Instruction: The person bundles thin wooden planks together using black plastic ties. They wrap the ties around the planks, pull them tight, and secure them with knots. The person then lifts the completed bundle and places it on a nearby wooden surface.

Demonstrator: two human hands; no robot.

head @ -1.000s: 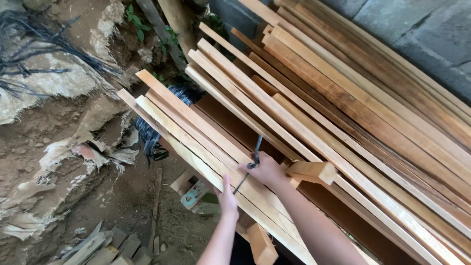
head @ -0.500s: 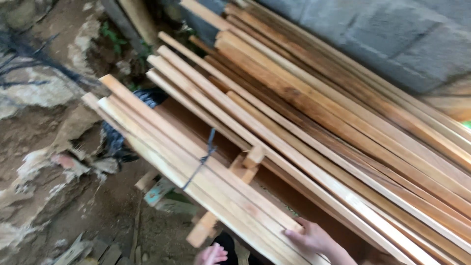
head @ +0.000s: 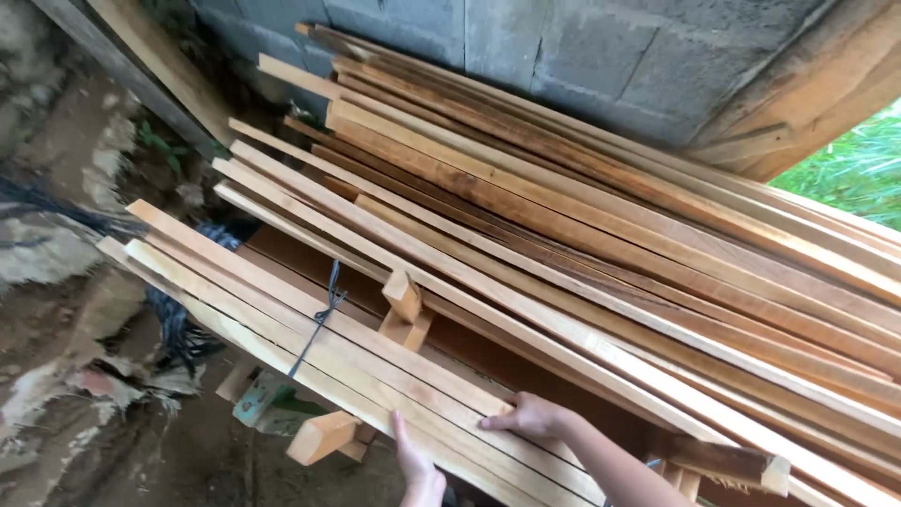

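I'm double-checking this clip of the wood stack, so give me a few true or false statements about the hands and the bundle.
1. Both hands rest on the tied bundle of pale wooden slats. True: the left hand is at its near edge, the right hand on top.
2. A dark tie wraps the bundle. True.
3. The right hand holds a hammer. False: it holds no tool.
4. The wall behind the stack is red brick. False: it is a grey block wall.

Both the left hand (head: pixel 419 474) and right hand (head: pixel 527 416) are bare, forearms unsleeved, no gloves or rings.
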